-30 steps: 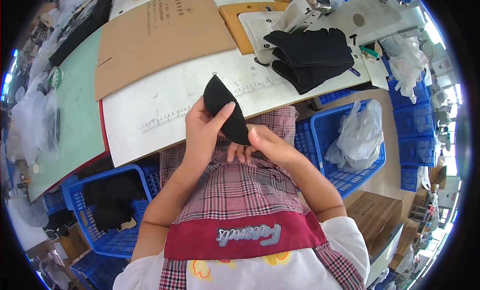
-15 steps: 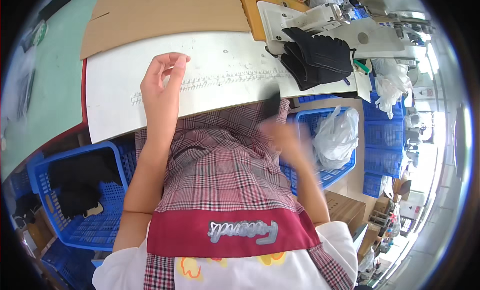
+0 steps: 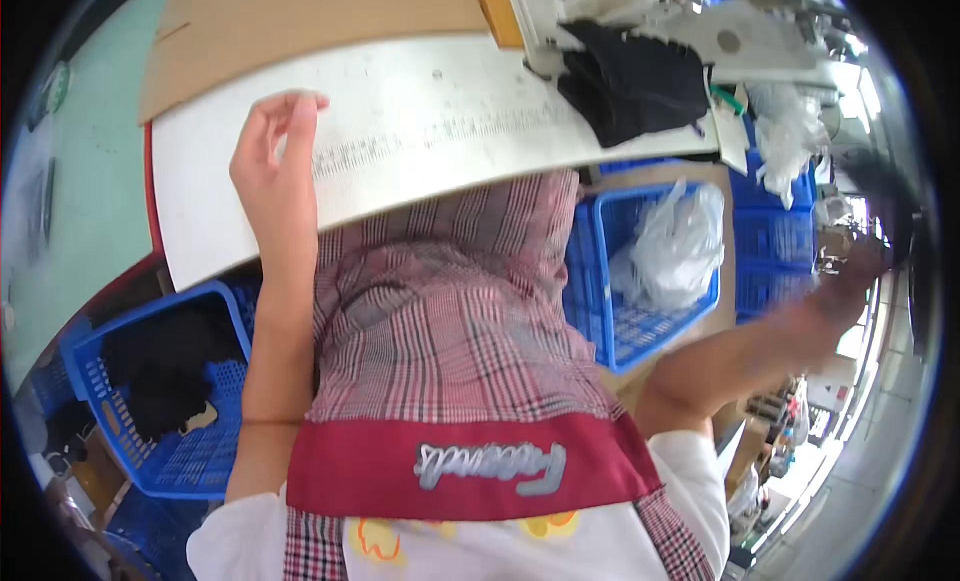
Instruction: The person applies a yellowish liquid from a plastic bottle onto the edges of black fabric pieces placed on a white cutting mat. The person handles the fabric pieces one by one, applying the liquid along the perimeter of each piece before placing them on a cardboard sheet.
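Observation:
My left hand [image 3: 272, 176] is over the white tabletop [image 3: 400, 176], near the printed ruler scale [image 3: 370, 153]. Its fingers curl in and the thumb tip meets the index fingertip, with nothing visible between them. Out at the far right, my right hand [image 3: 850, 281] is stretched away from the table, strongly smeared by motion. A black fabric piece [image 3: 885, 196] hangs at its fingers, too blurred to tell whether it is a glove. On the table's right part lies a stack of black gloves [image 3: 640, 86].
Beside the gloves is a white sewing machine [image 3: 555, 26]. Brown cardboard [image 3: 320, 21] covers the table's back. A blue basket [image 3: 600, 271] with a white plastic bag [image 3: 680, 246] is at my right; another blue basket [image 3: 235, 381] with black fabric is at my left. Blue crates [image 3: 770, 241] stand farther right.
My right hand has swung from the table's front edge far out to the right with the black piece. My left hand keeps its pose, appearing slightly farther left as the view shifts.

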Tool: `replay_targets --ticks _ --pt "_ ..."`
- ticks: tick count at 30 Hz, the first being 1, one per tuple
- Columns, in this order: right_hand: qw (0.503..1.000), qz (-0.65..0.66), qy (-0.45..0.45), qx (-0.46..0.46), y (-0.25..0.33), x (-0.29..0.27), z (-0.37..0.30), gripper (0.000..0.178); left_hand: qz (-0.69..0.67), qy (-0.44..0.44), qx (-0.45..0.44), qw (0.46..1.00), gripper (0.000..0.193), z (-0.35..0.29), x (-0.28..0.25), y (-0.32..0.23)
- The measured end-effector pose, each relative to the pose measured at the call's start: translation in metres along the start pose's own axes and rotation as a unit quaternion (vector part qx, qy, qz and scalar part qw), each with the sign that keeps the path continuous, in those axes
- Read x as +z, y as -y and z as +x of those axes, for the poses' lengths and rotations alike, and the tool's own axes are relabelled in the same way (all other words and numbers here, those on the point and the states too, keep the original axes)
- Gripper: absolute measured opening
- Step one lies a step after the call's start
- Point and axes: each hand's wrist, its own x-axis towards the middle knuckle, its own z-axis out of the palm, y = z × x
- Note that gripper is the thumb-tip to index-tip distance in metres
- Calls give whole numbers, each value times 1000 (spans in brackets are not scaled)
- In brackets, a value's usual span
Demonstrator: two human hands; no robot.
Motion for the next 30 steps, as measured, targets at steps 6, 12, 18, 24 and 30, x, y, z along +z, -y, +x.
replay_targets --ticks 6,12,18,24,30 --pt "887 -203 390 139 -43 80 -138 18 53 76 5 996 11 -9 15 8" --pt "981 113 -120 -103 16 16 12 19 1 39 -27 999 10 -2 6 3" --pt "771 65 561 295 -25 106 -117 21 14 267 -100 958 11 -14 -14 -9" --pt "723 356 323 496 -6 159 -74 21 -116 593 -171 778 35 -37 7 -25" --pt "631 398 397 535 -11 230 -98 41 -223 289 -323 873 43 -31 15 -15"
